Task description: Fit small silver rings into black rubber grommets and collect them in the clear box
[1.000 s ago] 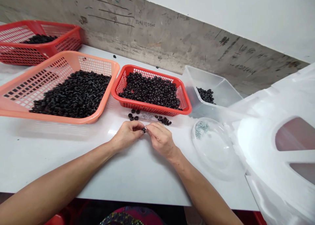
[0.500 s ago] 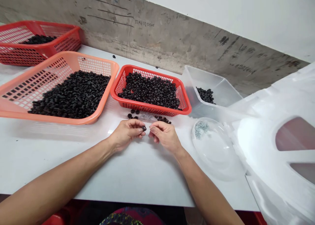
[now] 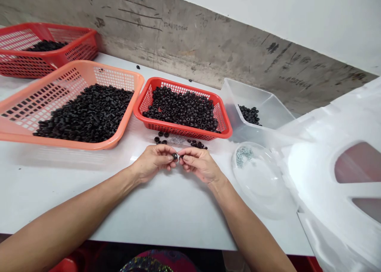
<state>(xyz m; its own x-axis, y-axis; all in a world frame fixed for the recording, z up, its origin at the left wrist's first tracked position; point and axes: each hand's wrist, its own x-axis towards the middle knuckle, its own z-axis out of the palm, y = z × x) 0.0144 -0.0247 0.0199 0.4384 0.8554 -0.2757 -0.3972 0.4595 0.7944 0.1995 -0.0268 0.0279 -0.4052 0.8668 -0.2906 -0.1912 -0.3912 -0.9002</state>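
Observation:
Between the thumb and fingertips of my left hand (image 3: 153, 161) is a small round black part (image 3: 175, 156) with a light spot on its face. My right hand (image 3: 201, 165) pinches a second small black piece (image 3: 181, 157), mostly covered by the fingers. The two pieces are almost touching, and the fingertips of both hands meet around them. Just beyond the hands, several loose black ring-like parts (image 3: 198, 144) lie on the white table (image 3: 166, 216), along with a scatter of tiny silvery bits (image 3: 176, 139).
A red basket (image 3: 183, 129) of black rings stands behind the hands. An orange basket (image 3: 86, 145) of black pieces is left, another red basket (image 3: 74, 52) farther back. To the right are a clear bin (image 3: 268, 105), a clear dish (image 3: 264, 184) with silvery bits and white plastic (image 3: 312, 165).
My right hand has moved slightly left, up to my left hand. A black piece now shows at its fingertips, close to the part in my left hand.

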